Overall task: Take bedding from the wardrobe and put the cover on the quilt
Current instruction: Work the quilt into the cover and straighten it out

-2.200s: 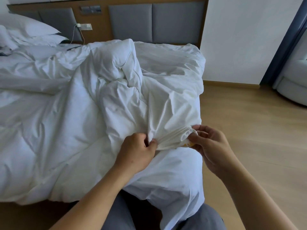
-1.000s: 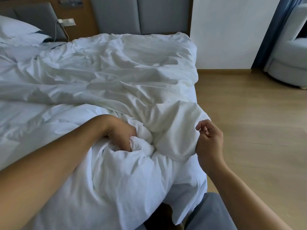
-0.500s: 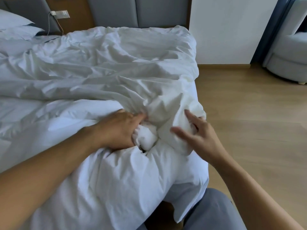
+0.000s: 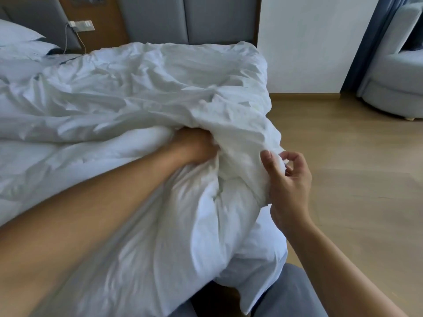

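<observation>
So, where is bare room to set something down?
Bare wooden floor between the bed and the armchair. Crowded: the near corner, where the left hand reaches between quilt and cover and the right hand pinches the cover.

Quilt [image 4: 137, 99] lies before the headboard [image 4: 155, 19], pillow [image 4: 16, 35] at left, armchair [image 4: 393, 72] at right.

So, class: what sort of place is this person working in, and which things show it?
Likely a hotel bedroom: a rumpled white quilt cover, pillows, a padded grey headboard and an armchair.
</observation>
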Motion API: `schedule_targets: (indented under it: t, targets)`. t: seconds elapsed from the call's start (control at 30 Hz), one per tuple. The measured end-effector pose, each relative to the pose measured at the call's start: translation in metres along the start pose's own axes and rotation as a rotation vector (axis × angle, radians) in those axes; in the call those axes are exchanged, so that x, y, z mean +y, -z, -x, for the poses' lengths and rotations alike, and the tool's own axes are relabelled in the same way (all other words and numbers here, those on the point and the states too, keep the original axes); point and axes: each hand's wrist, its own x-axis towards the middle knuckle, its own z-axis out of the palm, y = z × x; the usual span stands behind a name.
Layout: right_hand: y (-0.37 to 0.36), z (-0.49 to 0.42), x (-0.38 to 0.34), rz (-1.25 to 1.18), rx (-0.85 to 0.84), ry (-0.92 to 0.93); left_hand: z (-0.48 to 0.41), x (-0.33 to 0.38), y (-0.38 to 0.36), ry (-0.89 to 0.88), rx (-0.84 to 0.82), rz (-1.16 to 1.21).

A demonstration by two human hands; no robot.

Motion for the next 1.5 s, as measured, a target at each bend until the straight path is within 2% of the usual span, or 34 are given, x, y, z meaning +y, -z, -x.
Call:
schedule_targets:
  t: [0.07,0.1,0.17,0.27,0.33,0.4,0.47,0.5,0.57,0.67,0.77,0.87,0.93,1.03,1.2,1.27,1.33,1.4,1.47,1.5]
  targets:
    - [0.001,0.001,0.001,-0.068,0.073,-0.082,-0.022,-0.023,0.016,0.173,0.027,0.094]
    - [0.003,0.002,0.003,-0.078,0.101,-0.116,-0.029,-0.036,0.018,0.211,-0.025,0.068]
    - [0.006,0.004,0.009,-0.03,0.135,-0.162,-0.021,-0.043,0.024,0.072,-0.171,0.027]
    - [0.009,0.003,0.019,0.096,0.174,-0.234,0.018,-0.032,0.011,-0.091,-0.228,0.051]
    - [0.01,0.0,0.023,0.142,0.188,-0.207,0.057,-0.037,0.018,-0.162,-0.187,0.147]
    - [0.01,-0.001,0.027,0.169,0.2,-0.17,0.097,-0.05,0.036,-0.12,-0.25,0.245]
    - [0.008,-0.003,0.03,0.212,0.21,-0.147,0.153,-0.048,0.035,-0.03,-0.177,0.24]
    - [0.007,-0.003,0.029,0.236,0.215,-0.148,0.18,-0.034,0.026,0.019,-0.119,0.132]
    - [0.006,-0.002,0.028,0.25,0.207,-0.156,0.199,-0.001,-0.006,-0.002,-0.099,-0.013]
    - [0.001,0.006,0.015,0.179,0.181,-0.181,0.15,0.011,-0.028,0.104,-0.016,0.082]
    - [-0.009,0.015,-0.001,0.133,0.22,-0.291,0.08,-0.005,-0.02,0.123,0.227,0.115]
    - [-0.024,0.04,-0.001,0.065,0.136,-0.429,0.025,-0.013,-0.006,0.079,0.39,0.122]
    - [-0.032,0.063,0.012,0.0,0.078,-0.467,-0.012,-0.033,0.01,0.146,0.498,0.154]
    - [-0.036,0.074,0.028,-0.056,0.053,-0.481,-0.043,-0.068,0.022,0.217,0.387,0.132]
    - [-0.045,0.055,0.024,0.054,0.196,-0.406,0.015,-0.049,-0.018,-0.156,0.031,0.238]
    - [-0.051,0.057,0.02,0.144,0.268,-0.425,0.043,-0.051,-0.023,-0.192,-0.082,0.302]
    - [-0.054,0.055,0.014,0.192,0.332,-0.493,0.063,-0.058,-0.025,-0.174,-0.14,0.214]
    - [-0.054,0.049,0.005,0.193,0.358,-0.581,0.078,-0.051,-0.021,-0.168,-0.125,0.091]
    - [-0.054,0.042,-0.005,0.202,0.343,-0.687,0.082,-0.033,-0.016,-0.24,-0.111,0.005]
    - [-0.054,0.04,-0.011,0.182,0.341,-0.735,0.079,-0.023,-0.013,-0.28,-0.154,0.003]
